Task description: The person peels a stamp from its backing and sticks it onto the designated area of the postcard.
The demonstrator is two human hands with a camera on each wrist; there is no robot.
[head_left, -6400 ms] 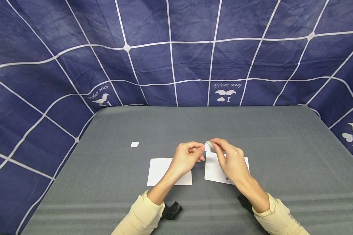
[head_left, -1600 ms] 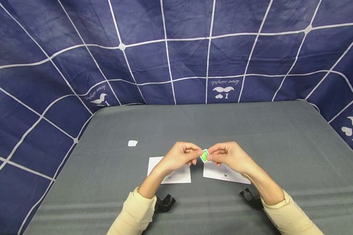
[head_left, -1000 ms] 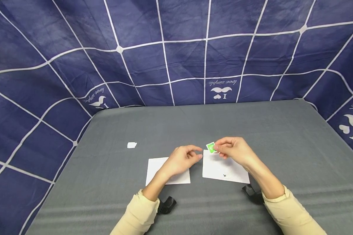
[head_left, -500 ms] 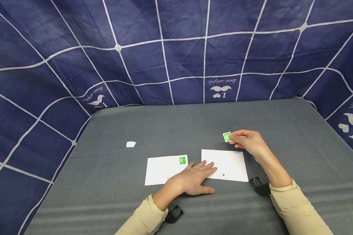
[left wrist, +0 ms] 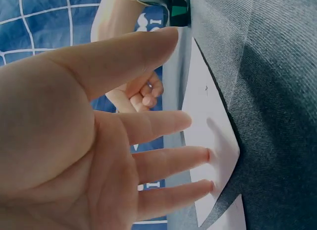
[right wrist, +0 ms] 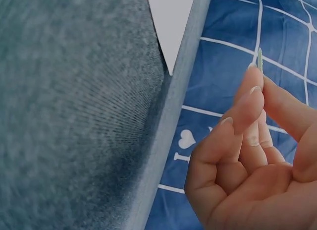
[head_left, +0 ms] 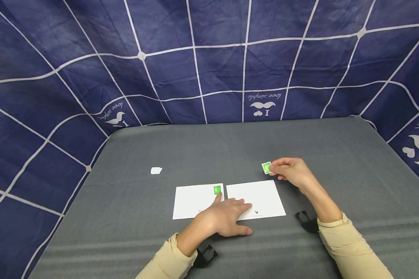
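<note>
My right hand pinches a small green stamp with a white border between thumb and fingertips, raised behind the right envelope. Edge-on, the stamp shows as a thin green strip in the right wrist view. With its fingers spread, my left hand touches the left edge of the white right envelope, which has a small dark print near its front edge. Beside it lies the left envelope, partly covered by that hand. A green stamp sits at its far right corner, near a left fingertip.
A small scrap of white paper lies on the grey cloth-covered table, behind and left of the envelopes. A blue curtain with white lines hangs behind the table and at both sides. Black devices are strapped at both wrists.
The left hand let go of the stamp, came down on the right envelope and slid it left, turning it slightly. The right hand moved right with the stamp, then slightly back left.
</note>
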